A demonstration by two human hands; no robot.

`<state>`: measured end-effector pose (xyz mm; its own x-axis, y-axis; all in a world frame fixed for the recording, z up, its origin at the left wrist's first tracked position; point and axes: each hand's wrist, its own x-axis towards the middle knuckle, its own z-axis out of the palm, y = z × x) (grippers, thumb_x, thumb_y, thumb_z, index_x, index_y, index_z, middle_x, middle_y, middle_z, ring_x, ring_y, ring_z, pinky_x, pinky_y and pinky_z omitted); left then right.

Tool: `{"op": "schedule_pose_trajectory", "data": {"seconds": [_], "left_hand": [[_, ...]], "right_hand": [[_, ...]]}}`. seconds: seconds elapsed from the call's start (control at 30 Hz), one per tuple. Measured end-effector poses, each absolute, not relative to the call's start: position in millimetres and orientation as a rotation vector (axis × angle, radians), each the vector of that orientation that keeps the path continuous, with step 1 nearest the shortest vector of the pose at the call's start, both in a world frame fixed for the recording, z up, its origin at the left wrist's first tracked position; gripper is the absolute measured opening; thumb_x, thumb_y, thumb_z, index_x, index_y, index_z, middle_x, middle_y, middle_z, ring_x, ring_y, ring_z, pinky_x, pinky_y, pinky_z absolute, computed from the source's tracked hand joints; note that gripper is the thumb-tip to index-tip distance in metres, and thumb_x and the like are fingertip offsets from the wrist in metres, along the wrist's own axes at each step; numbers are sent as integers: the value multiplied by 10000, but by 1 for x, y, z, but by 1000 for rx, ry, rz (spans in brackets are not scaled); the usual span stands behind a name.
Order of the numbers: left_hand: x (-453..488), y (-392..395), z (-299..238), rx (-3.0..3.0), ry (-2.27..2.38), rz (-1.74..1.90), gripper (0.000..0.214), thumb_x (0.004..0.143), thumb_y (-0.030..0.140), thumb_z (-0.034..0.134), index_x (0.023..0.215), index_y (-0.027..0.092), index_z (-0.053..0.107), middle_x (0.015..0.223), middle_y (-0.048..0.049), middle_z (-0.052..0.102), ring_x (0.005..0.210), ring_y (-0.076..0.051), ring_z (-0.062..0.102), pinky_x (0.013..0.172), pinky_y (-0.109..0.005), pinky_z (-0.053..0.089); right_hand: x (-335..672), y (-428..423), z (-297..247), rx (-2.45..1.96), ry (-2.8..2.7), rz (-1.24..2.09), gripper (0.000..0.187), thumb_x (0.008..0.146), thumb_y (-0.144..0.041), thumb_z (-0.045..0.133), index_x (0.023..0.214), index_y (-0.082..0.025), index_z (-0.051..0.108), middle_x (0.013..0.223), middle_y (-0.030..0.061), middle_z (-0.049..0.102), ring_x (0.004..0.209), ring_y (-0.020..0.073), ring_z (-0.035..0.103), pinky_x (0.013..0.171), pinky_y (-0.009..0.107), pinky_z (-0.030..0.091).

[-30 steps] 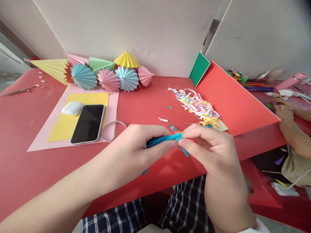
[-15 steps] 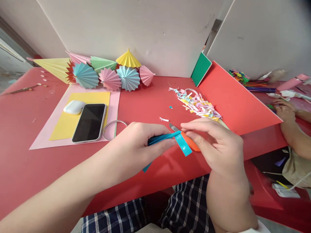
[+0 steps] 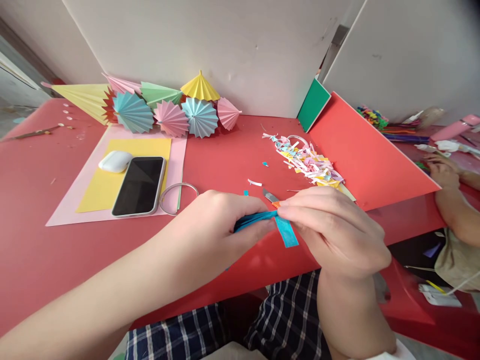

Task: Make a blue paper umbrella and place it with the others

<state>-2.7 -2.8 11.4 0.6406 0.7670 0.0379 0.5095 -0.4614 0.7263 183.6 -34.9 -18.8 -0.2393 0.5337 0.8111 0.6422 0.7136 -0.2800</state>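
Many blue paper folds (image 3: 255, 219): my left hand (image 3: 219, 220) clamps them; right hand (image 3: 337, 227) touches end, pinch hidden; slackening could skew pleating.

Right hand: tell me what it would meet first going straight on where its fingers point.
The right hand points left, so it would likely meet the blue paper held in the left hand first; depth leaves unclear whether it already touches the paper.

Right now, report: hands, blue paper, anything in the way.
Left hand gripping folded blue paper. Right hand at its end, beside a down-angled flap. Orange-handled bladed tool close beyond, partly hidden.
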Motion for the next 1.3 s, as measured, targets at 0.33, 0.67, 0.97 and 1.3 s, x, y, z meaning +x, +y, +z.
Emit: {"op": "schedule_pose_trajectory", "data": {"seconds": [0.33,0.67,0.97,1.3], "left_hand": [[-2,-13,9,2623,1045,661,281,887,249,394,675,186,567,524,34,503,470,-102,392,530,-239,335],[-5,-21,11,2812,984,684,250,884,173,384,776,163,609,550,23,512,498,-116,464,638,-300,416],[-8,-19,10,2943,982,671,214,857,135,408,813,167,615,547,20,511,489,-118,472,690,-323,448],[-7,-21,9,3058,1050,685,174,803,98,448,693,177,558,523,27,476,483,-123,470,695,-328,438]], "right_hand": [[181,-37,-14,-950,-1955,-58,284,764,-100,615,986,-275,643,882,10,698,822,204,651,730,373,542],[180,-42,-12,-968,-1944,-74,308,756,-76,619,1006,-253,651,874,13,697,828,204,637,722,365,535],[182,-40,-8,-969,-2020,50,269,780,-95,590,1006,-234,635,904,31,691,867,203,630,764,373,523],[175,-43,-9,-1029,-1892,199,185,764,-93,610,889,-224,643,807,9,671,775,172,623,714,336,518]]}}
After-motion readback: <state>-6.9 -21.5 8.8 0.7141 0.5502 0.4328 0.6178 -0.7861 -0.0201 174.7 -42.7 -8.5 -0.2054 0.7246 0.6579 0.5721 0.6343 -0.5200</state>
